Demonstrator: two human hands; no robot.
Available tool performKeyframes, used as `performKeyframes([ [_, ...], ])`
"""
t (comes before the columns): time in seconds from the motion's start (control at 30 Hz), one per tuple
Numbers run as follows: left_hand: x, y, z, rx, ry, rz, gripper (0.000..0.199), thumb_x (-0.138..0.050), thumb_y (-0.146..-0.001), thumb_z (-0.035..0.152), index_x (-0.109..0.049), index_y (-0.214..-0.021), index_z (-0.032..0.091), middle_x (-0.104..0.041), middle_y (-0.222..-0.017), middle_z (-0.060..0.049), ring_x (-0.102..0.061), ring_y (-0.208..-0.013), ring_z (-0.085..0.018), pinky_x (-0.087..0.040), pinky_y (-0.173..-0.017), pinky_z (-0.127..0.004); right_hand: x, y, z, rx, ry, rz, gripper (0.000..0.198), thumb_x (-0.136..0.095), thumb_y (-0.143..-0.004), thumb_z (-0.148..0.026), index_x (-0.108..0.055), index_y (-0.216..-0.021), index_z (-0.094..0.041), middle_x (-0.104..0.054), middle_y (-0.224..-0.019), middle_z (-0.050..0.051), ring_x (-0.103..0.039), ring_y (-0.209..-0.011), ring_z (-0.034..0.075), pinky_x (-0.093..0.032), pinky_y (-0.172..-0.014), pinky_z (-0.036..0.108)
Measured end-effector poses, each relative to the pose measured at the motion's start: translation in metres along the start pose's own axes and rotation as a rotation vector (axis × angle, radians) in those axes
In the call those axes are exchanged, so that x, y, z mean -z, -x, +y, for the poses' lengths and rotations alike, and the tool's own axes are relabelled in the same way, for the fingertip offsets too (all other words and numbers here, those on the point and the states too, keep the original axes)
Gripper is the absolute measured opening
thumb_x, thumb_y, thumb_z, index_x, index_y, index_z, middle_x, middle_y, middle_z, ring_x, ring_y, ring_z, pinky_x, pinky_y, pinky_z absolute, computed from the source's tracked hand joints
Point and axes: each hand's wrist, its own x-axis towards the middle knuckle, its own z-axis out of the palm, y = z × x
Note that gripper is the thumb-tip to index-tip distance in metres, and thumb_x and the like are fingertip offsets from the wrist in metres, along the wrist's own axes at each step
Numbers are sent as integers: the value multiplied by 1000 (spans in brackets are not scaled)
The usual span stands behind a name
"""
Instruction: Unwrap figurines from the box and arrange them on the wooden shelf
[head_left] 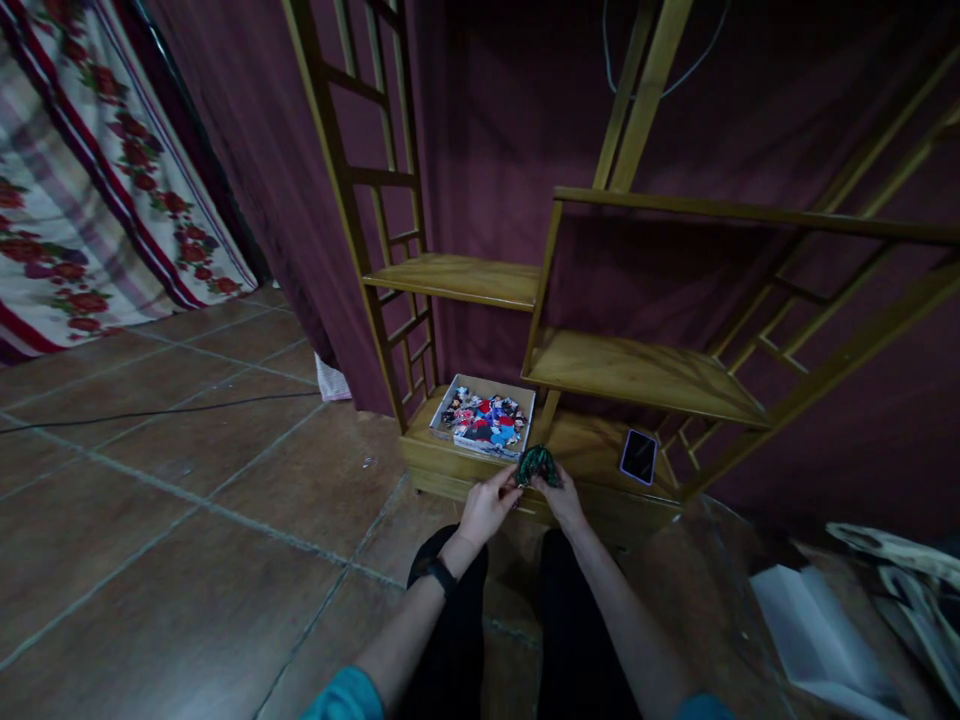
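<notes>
My left hand (489, 503) and my right hand (561, 497) are closed on opposite sides of a dark green, glossy bunched piece (537, 463), arched like a gathered band. Its exact kind is too small and dark to make out. Both hands are in front of the low wooden shelf's front edge. Just beyond my left hand, a shallow white cardboard box (442, 424) rests on that shelf. Inside it lies a pile of small colourful figures (491, 420) in red, blue, pink and black.
A phone or small tablet with a purple rim (639, 457) lies on the shelf (589, 450) to the right. Higher wooden boards (457, 277) and posts surround it. A white open box (817, 630) sits on the floor at right. A black cable (187, 408) crosses the tiles at left.
</notes>
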Motion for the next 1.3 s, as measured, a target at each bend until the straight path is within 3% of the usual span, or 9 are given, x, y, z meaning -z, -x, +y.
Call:
performKeyframes([
  [0.23, -8, -7, -14, 91, 174, -52, 46, -58, -71, 25, -56, -115, 16, -63, -68, 0, -55, -60, -11, -43, -60, -20, 0, -4, 3, 15, 107, -46, 37, -67, -56, -27, -59, -91, -20, -66, -89, 2, -60, -85, 20, -45, -81, 34],
  [0.43, -11, -14, -25, 183, 414, -50, 22, -64, -65, 29, -64, -79, 12, -57, -58, 2, -50, -54, -9, -40, -54, -20, -1, -3, 8, -28, 129, -76, 35, -65, -59, -29, -57, -92, -20, -66, -87, 3, -60, -84, 21, -49, -72, 34],
  [0.53, -10, -17, -27, 255, 511, -31, 23, -68, -62, 32, -65, -72, 12, -56, -57, 1, -52, -55, -10, -41, -56, -21, -1, -3, 9, -52, 108, -95, 36, -66, -59, -31, -57, -92, -19, -65, -89, 4, -60, -84, 21, -49, -72, 34],
  [0.8, -3, -20, -24, 386, 623, -49, 54, -74, -58, 30, -62, -107, 12, -60, -58, 1, -54, -55, -10, -37, -54, -20, -1, -3, 12, -84, 61, -115, 42, -68, -59, -34, -57, -96, -19, -64, -94, 5, -60, -87, 21, -48, -77, 36],
  [1.1, 2, -20, -28, 481, 773, -35, 55, -74, -59, 30, -61, -110, 13, -68, -79, -8, -61, -65, -13, -41, -60, -22, -2, -1, 8, -55, 62, -172, 43, -67, -61, -31, -57, -102, -22, -62, -103, 5, -58, -95, 21, -43, -88, 38],
  [1.3, 6, -19, -31, 538, 834, 11, 50, -74, -60, 28, -62, -107, 13, -68, -81, -10, -62, -66, -13, -42, -60, -22, -5, 2, -1, -33, 46, -181, 49, -68, -61, -29, -56, -108, -23, -60, -111, 6, -56, -101, 21, -41, -92, 38],
])
